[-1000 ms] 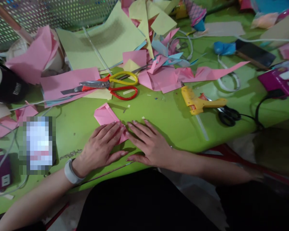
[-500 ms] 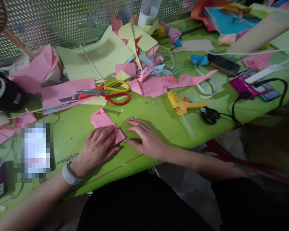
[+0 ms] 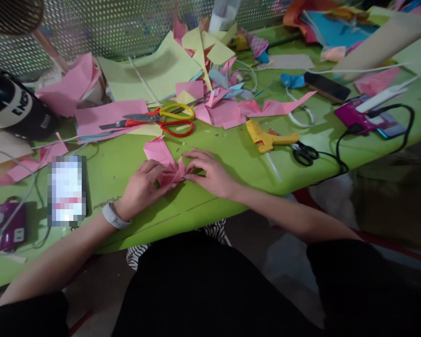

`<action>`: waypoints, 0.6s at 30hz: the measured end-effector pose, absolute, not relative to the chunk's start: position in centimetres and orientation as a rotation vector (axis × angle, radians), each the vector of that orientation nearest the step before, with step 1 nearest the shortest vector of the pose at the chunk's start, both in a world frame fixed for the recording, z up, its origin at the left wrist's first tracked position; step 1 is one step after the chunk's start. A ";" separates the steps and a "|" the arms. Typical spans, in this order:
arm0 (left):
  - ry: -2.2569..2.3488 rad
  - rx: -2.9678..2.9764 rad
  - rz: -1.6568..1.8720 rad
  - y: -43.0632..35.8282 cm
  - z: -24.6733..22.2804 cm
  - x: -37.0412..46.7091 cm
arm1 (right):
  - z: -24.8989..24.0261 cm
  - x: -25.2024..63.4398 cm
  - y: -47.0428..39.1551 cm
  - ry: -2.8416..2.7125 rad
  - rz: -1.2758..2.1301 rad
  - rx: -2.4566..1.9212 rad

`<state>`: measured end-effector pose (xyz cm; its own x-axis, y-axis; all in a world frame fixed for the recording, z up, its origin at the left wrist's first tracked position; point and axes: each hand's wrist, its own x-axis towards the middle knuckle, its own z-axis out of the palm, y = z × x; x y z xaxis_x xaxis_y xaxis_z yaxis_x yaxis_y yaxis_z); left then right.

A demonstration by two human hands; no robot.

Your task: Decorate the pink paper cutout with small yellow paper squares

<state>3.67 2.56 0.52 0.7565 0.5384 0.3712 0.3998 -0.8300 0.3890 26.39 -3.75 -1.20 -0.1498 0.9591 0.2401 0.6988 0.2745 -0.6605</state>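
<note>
A folded piece of pink paper [image 3: 160,152] lies on the green table [image 3: 210,206], its near end bent up between my two hands. My left hand [image 3: 143,183], with a pale band at the wrist, has its fingers closed on the paper's near left side. From the right, my right hand [image 3: 210,174] pinches the raised pink flap between thumb and fingers. Just beyond the paper lie scissors [image 3: 177,120] with yellow and red handles, resting partly on a pink sheet [image 3: 108,114].
To the right are a yellow glue gun [image 3: 270,135], black-handled scissors [image 3: 304,153] and a purple power strip [image 3: 358,117] with cords. A blurred-out phone [image 3: 68,189] and a black bottle [image 3: 19,105] stand left. Paper scraps [image 3: 217,112] pile up behind.
My right hand has moved in to the paper and now grips its near end. That end, flat under my left hand before, is now lifted and bent. The view has shifted slightly.
</note>
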 end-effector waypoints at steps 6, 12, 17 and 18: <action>0.511 2.746 0.656 2.0 0.3 4.0 | -1.7 27.0 -4.1 -2.110 0.401 -1.381; 0.503 2.897 0.612 1.3 0.3 3.8 | -1.9 27.0 -4.6 -2.131 0.340 -1.356; 0.613 2.672 0.628 1.5 0.2 3.9 | -1.7 26.9 -4.3 -2.118 0.409 -1.366; 0.616 2.637 0.620 1.5 0.2 4.0 | -1.6 26.9 -4.2 -2.114 0.434 -1.371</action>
